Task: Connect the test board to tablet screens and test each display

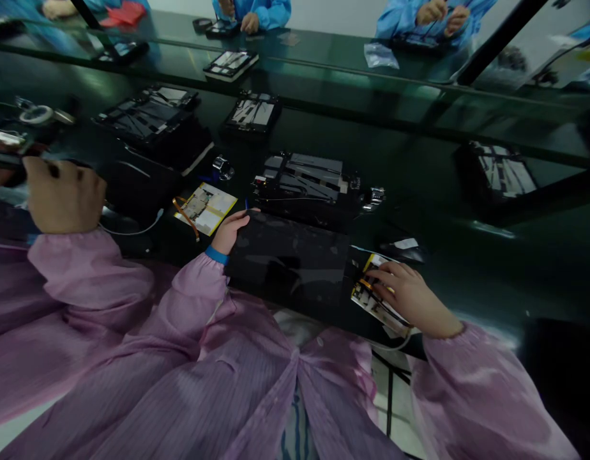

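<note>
My left hand, with a blue wrist band, grips the upper left edge of a dark flat tablet screen panel. The panel is tilted toward me, its face glossy with faint marks. To its right, my right hand has its fingers bent onto a yellow-edged battery with circuit board, which carries an orange strip and a dark cable. A thin white cable loops below that hand. Left of my left hand lies another yellow-edged battery with circuit board, with an orange flex cable.
A stack of opened tablet parts stands behind the panel, with shiny metal rolls beside it. More stacks stand farther left and a tablet at right. A co-worker's hand is at left; people in blue sit across a glass shelf.
</note>
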Demonstrator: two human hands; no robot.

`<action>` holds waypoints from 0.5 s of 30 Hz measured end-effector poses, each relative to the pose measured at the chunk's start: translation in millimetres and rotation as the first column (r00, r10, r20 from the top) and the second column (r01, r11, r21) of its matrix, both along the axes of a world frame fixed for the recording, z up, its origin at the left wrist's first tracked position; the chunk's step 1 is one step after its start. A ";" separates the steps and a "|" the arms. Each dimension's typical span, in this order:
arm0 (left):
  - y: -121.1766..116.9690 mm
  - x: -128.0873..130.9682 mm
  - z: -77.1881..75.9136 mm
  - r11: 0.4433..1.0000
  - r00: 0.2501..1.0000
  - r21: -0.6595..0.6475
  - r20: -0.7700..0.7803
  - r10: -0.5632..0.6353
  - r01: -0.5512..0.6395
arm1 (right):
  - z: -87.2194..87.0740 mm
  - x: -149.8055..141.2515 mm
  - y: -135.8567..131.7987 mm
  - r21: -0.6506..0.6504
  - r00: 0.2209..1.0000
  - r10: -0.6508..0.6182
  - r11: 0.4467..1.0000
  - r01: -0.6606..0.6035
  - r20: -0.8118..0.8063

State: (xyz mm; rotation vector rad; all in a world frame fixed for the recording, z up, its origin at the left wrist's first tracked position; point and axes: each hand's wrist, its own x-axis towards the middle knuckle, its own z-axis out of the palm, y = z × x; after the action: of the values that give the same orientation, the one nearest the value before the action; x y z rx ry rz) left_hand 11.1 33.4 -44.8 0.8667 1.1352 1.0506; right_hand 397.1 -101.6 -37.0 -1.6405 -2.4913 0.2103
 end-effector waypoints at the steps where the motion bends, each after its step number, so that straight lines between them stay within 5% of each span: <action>1: 0.2 0.0 -0.3 1.000 1.000 -0.002 0.003 -0.004 0.004 | 2.2 -0.1 3.1 -0.022 0.999 0.023 1.000 -0.022 0.030; 9: 1.9 -1.7 -0.3 0.999 0.999 -0.011 -0.002 -0.046 0.046 | 24.5 -10.5 29.6 -0.210 0.969 0.229 0.956 -0.205 0.097; 15: 0.2 -0.7 4.1 0.998 0.999 -0.041 0.024 -0.043 0.044 | 35.2 -19.1 42.2 -0.348 0.955 0.275 0.911 -0.221 0.115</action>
State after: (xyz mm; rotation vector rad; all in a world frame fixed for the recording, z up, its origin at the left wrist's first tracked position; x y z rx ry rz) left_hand 10.4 33.6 -40.7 0.8412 1.1104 0.9958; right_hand 378.0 -59.4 -1.8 -1.4911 -2.9215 0.5801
